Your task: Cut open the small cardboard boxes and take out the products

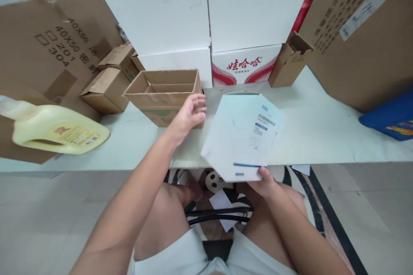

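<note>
A white carton [232, 133] with a printed label and thin blue bars is tilted over the front edge of the table. My right hand [266, 182] grips its lower near edge, thumb on the printed face. To the left, my left hand [192, 114] is raised with its fingers apart and slightly curled, holding nothing. It is in front of the right end of an open brown cardboard box [161, 101]; whether it touches the box I cannot tell. The inside of that box shows only in part.
A yellow jug [61, 129] lies tilted at the left, near small brown boxes [108, 88]. White cartons [245, 66] form a wall at the back. An open narrow brown box [288, 62] and a blue container [392, 116] stand on the right side of the table [322, 137].
</note>
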The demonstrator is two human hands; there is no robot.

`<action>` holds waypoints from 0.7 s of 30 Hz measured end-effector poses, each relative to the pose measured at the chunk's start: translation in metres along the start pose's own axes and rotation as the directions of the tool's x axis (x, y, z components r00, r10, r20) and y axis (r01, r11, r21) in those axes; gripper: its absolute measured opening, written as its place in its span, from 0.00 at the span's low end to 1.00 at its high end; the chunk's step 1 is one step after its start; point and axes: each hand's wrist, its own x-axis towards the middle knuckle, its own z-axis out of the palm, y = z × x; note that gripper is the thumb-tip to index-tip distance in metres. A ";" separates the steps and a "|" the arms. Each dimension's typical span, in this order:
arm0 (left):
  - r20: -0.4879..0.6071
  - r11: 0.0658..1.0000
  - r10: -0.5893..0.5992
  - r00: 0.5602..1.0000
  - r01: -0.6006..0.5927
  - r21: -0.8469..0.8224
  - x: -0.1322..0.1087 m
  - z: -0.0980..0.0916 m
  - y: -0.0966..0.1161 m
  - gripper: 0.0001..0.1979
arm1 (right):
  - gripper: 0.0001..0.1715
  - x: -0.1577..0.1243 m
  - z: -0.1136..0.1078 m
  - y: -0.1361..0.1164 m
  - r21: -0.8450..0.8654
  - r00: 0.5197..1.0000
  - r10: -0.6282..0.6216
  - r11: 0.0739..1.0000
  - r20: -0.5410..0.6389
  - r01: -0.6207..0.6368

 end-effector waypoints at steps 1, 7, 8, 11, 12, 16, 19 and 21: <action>0.053 0.999 -0.030 0.998 0.032 -0.041 0.001 0.009 -0.010 0.49 | 0.44 0.010 -0.003 -0.005 -0.007 0.998 -0.027 1.000 -0.062 0.027; 0.166 0.978 -0.009 0.986 0.043 -0.202 0.047 0.045 -0.015 0.54 | 0.53 0.117 -0.019 -0.080 -0.202 0.930 -0.310 0.941 -0.197 0.271; 0.127 0.975 -0.004 0.992 0.032 -0.218 0.062 0.046 -0.009 0.48 | 0.54 0.137 -0.020 -0.097 -0.217 0.932 -0.323 0.933 -0.161 0.286; 0.000 0.960 0.030 1.000 -0.029 -0.277 0.109 0.043 0.008 0.36 | 0.47 0.190 -0.015 -0.145 -0.286 0.935 -0.336 0.912 -0.113 0.293; -0.057 0.957 0.033 0.998 -0.048 -0.285 0.124 0.041 0.012 0.36 | 0.45 0.203 -0.011 -0.157 -0.308 0.939 -0.326 0.910 -0.112 0.279; -0.314 0.962 -0.009 0.949 -0.077 -0.262 0.161 0.029 0.020 0.33 | 0.42 0.238 0.007 -0.179 -0.364 0.961 -0.257 0.909 -0.101 0.205; -0.388 0.973 -0.029 0.921 -0.063 -0.224 0.169 0.019 0.024 0.29 | 0.43 0.250 0.013 -0.176 -0.374 0.969 -0.230 0.909 -0.085 0.183; -0.394 0.977 -0.047 0.918 -0.040 -0.209 0.169 0.018 0.026 0.28 | 0.41 0.251 0.011 -0.171 -0.408 0.973 -0.222 0.896 -0.071 0.175</action>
